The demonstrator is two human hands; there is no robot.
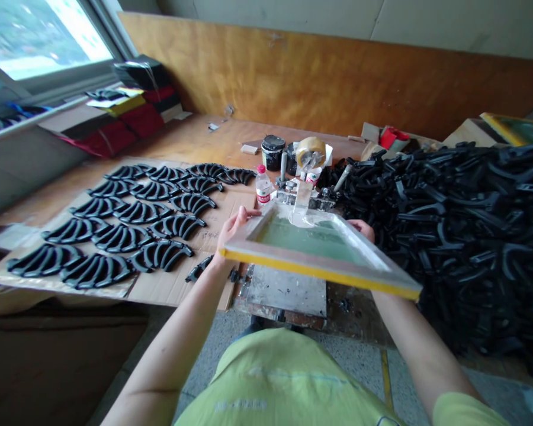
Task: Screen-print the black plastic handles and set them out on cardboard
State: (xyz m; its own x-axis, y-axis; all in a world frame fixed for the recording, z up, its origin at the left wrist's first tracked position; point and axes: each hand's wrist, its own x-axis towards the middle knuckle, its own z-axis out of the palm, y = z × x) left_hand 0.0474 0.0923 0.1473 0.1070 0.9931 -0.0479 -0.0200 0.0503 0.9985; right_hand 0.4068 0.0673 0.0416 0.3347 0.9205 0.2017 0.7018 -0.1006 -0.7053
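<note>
Above a metal plate (pixel 288 290) at the near edge of the worktop (pixel 204 133), a yellow-edged frame (pixel 315 241) with a green mesh is held tilted between two bare hands. The left hand (pixel 236 228) has its grip on the frame's left side, thumb and fingers showing near the edge. The right hand (pixel 363 229) has its grip on the opposite side, mostly hidden by the frame. Just beyond stand a red-capped bottle (pixel 263 186), a black tub (pixel 273 152) and a roll of tape (pixel 311 152). To the left, curved black pieces (pixel 122 234) lie in rows on cardboard (pixel 164 288); to the right rises a large heap of black parts (pixel 471 225).
</note>
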